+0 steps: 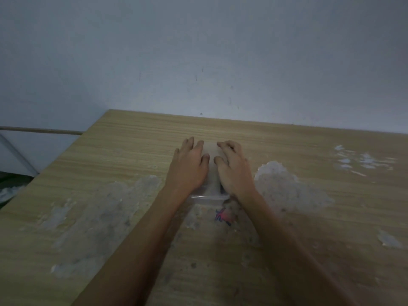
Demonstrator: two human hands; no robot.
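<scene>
A plain room: worn wood-grain table (132, 151) against a scuffed bare wall (198, 51).

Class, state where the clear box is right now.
In the head view, the clear box sits mid-frame on the table, under the left hand and right hand, just beyond a red-and-blue mark.
</scene>
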